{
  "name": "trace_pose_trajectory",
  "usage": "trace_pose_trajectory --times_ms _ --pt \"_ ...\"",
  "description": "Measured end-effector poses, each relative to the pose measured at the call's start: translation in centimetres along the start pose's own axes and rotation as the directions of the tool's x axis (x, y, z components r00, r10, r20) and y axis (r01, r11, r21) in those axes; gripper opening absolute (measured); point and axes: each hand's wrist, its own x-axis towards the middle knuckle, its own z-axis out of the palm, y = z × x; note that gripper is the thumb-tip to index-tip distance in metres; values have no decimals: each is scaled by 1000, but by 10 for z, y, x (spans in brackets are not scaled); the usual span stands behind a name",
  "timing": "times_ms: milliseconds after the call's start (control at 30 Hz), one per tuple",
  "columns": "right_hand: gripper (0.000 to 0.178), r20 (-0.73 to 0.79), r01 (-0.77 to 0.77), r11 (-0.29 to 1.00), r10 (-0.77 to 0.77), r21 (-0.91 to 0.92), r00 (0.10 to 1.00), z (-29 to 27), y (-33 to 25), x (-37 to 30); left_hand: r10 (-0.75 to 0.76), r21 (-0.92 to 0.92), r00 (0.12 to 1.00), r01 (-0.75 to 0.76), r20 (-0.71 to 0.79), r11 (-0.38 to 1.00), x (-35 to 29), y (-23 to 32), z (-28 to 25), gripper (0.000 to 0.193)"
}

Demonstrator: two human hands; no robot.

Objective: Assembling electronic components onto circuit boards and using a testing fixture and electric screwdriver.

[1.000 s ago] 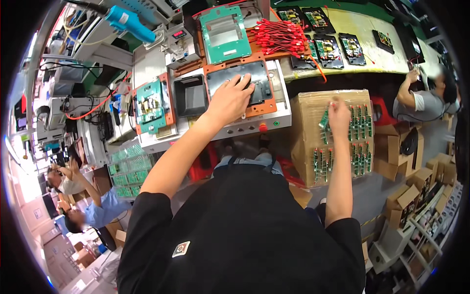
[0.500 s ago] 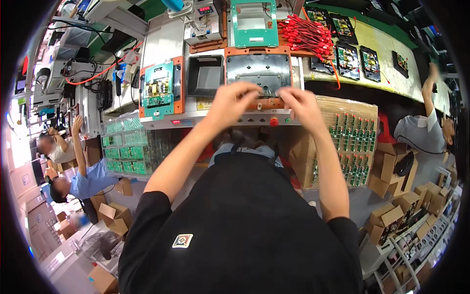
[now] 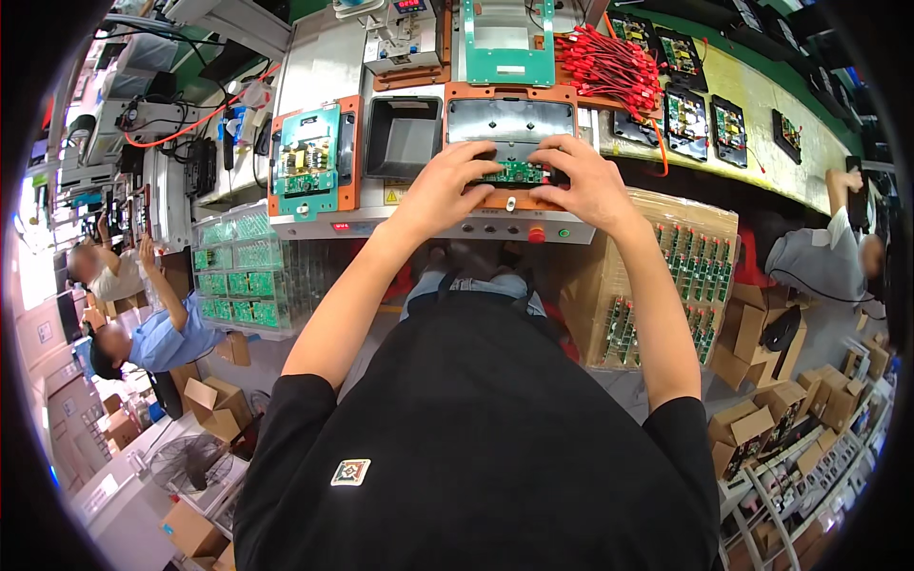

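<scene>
Since lowered into a black casing, a green circuit board is gripped endwise by half-curled left hand and right hand, not yet released.

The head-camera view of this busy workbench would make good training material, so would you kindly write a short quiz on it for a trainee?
1. Multiple choice: What lies between the fingertips of the bare left hand and the bare right hand? (a) a brown cardboard box (b) a narrow green circuit board (c) a roll of tape
2. True or false: The tangled bundle of red wires lies to the right of the flat green plate with a rectangular opening.
3. Short answer: What sits between the orange-framed green fixture on the left and the shiny black casing at the hands?

Key: 1. b. 2. True. 3. An open, dark grey rectangular box.
</scene>
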Motion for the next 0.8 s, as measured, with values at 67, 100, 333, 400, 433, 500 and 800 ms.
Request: trace_pose_trajectory --times_ms 67,100,333,400,433,500,800 --pt "41 -216 80 997 -78 0 973 -3 4 9 -9 26 994 12 -106 1000 -3 14 -7 25" --pt "46 -297 36 982 22 186 955 -12 7 22 -12 46 980 21 -200 999 -5 22 -10 22" --pt "71 -80 -62 283 465 957 882 -35 60 128 -576 -873 718 488 391 17 -2 37 -11 67" --pt "58 -77 -14 286 304 958 950 -32 51 99 -598 -876 703 482 385 2 -6 34 -16 83" --pt "55 -25 -21 230 198 973 980 -29 48 79 -604 -853 671 522 431 -28 -11 31 -17 84" --pt "38 -192 12 649 208 760 959 -21 23 46 -644 -834 606 544 466 -90 -20 38 -6 70" --pt "19 9 358 934 -357 -25 934 15 -12 -6 -774 -273 588 805 237 528 -20 30 24 45"
